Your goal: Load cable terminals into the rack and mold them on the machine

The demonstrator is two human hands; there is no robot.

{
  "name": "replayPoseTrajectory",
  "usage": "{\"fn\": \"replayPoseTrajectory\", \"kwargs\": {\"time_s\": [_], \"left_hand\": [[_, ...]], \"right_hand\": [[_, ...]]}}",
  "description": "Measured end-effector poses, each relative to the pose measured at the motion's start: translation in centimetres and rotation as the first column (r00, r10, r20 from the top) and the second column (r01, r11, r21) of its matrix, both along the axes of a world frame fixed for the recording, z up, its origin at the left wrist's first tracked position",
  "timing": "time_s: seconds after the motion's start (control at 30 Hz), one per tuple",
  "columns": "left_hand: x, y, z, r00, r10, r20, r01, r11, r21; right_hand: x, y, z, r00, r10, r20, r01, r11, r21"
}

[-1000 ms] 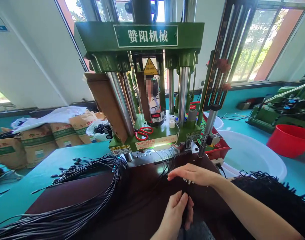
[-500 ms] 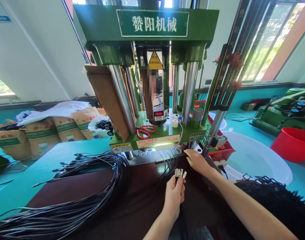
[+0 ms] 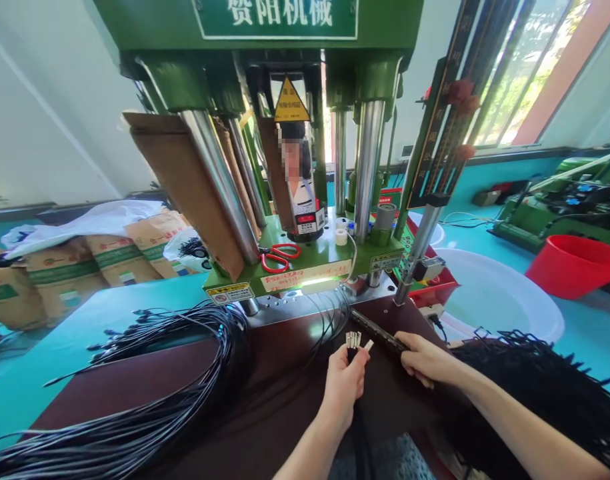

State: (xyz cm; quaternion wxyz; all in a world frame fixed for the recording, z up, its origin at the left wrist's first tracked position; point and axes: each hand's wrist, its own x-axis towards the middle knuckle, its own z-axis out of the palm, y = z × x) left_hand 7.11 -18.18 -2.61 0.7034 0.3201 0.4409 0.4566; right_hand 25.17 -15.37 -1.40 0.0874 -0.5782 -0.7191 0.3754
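Note:
My left hand (image 3: 343,381) is closed around a small bunch of black cables, and their metal plug ends (image 3: 355,341) stick up above my fingers. My right hand (image 3: 425,360) grips the near end of a long black bar (image 3: 377,330) that lies slanted on the dark brown table (image 3: 149,383), just in front of the green press machine (image 3: 305,263). A few thin black cables (image 3: 329,313) hang from the machine's front slot down toward my left hand.
A thick bundle of black cables (image 3: 149,373) curves across the table's left side. Another dark pile (image 3: 539,393) lies at the right under my forearm. Red scissors (image 3: 279,256) rest on the machine base. A white basin (image 3: 489,300), a red tub (image 3: 575,267) and brown sacks (image 3: 85,267) surround the table.
My right hand moved from the machine's front edge back toward me and now grips the black bar, which has come out with it. The left hand still holds the plug ends upright.

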Motion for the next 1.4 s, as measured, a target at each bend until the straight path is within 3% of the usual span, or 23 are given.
{"fn": "replayPoseTrajectory", "kwargs": {"time_s": [0.07,0.13,0.23,0.33,0.47,0.67,0.77,0.93,1.0,1.13,1.4], "left_hand": [[0.7,-0.3,0.0,0.996,-0.080,-0.035,0.080,0.997,-0.008],[1.6,-0.6,-0.1,0.983,-0.170,-0.071,0.169,0.985,-0.018],[2.8,-1.0,-0.3,0.958,-0.263,-0.117,0.263,0.965,-0.013],[3.5,-1.1,-0.6,0.945,-0.290,-0.150,0.292,0.956,-0.004],[3.6,-0.9,-1.1,0.938,-0.273,-0.215,0.282,0.959,0.012],[3.2,-1.1,-1.2,0.930,-0.198,-0.309,0.251,0.958,0.140],[2.8,-0.8,-0.9,0.927,-0.165,-0.338,0.236,0.955,0.180],[2.2,0.3,-0.9,0.954,0.044,-0.297,-0.008,0.992,0.122],[2.3,0.4,-1.0,0.943,0.031,-0.331,0.034,0.982,0.188],[2.7,0.2,-0.7,0.899,-0.089,-0.429,0.250,0.909,0.334],[2.7,0.2,-0.6,0.887,-0.125,-0.444,0.247,0.941,0.230]], "right_hand": [[0.0,-2.2,-0.5,0.916,-0.223,-0.334,0.158,0.964,-0.213],[-0.5,-3.9,-1.0,0.728,-0.377,-0.573,0.271,0.925,-0.265],[-1.4,-5.0,-1.5,0.558,-0.415,-0.718,0.371,0.899,-0.231],[-1.6,-5.2,-1.9,0.507,-0.413,-0.757,0.426,0.883,-0.197],[-1.4,-5.2,-2.5,0.527,-0.411,-0.744,0.457,0.875,-0.160],[-2.1,-5.6,-2.8,0.666,-0.333,-0.667,0.462,0.887,0.018],[-2.2,-5.7,-2.4,0.612,-0.368,-0.700,0.474,0.879,-0.048],[-1.5,-5.6,-2.1,0.476,-0.430,-0.767,0.500,0.850,-0.166],[-1.4,-5.6,-2.2,0.463,-0.440,-0.770,0.496,0.848,-0.186],[-1.5,-5.4,-2.6,0.500,-0.424,-0.755,0.451,0.872,-0.192],[-1.3,-5.4,-2.5,0.590,-0.375,-0.715,0.392,0.907,-0.153]]}}
